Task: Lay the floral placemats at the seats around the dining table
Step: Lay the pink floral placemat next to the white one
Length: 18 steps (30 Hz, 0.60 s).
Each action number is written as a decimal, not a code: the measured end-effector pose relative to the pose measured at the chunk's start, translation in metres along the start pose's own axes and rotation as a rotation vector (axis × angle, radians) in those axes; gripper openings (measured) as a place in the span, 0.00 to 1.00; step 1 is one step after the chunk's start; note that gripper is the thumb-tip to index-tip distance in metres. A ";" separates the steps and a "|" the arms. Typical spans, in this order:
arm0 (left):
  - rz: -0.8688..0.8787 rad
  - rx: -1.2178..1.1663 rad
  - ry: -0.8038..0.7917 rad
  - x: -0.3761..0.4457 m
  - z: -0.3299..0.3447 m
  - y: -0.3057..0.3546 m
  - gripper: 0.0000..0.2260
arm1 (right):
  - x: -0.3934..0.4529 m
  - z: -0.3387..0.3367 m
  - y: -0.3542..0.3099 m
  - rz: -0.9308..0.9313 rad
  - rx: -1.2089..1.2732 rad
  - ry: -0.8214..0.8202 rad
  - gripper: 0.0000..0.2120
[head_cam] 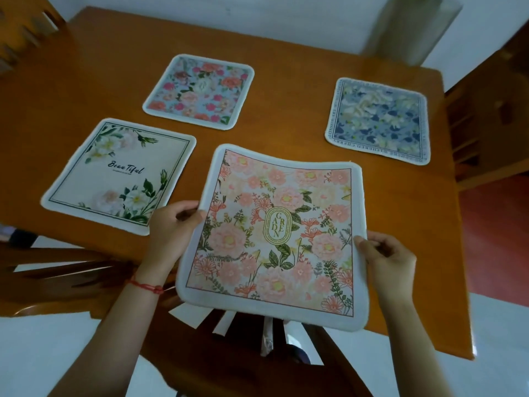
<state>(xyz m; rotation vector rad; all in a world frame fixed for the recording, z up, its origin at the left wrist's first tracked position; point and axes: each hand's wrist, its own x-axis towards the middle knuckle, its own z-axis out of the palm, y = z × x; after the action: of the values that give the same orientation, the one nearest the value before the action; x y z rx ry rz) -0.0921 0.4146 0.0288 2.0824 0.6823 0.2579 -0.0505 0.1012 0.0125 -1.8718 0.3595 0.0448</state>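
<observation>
A pink floral placemat marked "GARDEN" (274, 236) hangs over the near edge of the wooden dining table (286, 133). My left hand (171, 224) pinches its left edge and my right hand (386, 259) pinches its right edge. Three other placemats lie flat on the table: a cream one reading "Beautiful" (120, 173) at the near left, a pink-and-blue rose one (200, 91) behind it, and a blue floral one (378, 120) at the far right.
A wooden chair back (71, 270) stands at the near left and another chair (257, 353) sits right below the held mat. More chairs stand at the far left (20, 32) and on the right (481, 116). A pale cylinder (412, 27) stands behind the table.
</observation>
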 end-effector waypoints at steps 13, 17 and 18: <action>-0.039 0.092 -0.099 0.064 0.050 -0.033 0.12 | 0.051 0.043 0.034 0.036 -0.149 0.040 0.03; -0.034 0.141 -0.140 0.074 0.060 -0.047 0.12 | 0.059 0.053 0.041 0.033 -0.180 0.052 0.03; -0.033 0.146 -0.151 0.076 0.062 -0.050 0.13 | 0.061 0.054 0.043 0.034 -0.190 0.054 0.02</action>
<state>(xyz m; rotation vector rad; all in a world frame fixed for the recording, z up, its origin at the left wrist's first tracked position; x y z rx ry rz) -0.0217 0.4360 -0.0533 2.2015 0.6603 0.0319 0.0037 0.1260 -0.0581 -2.0580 0.4366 0.0531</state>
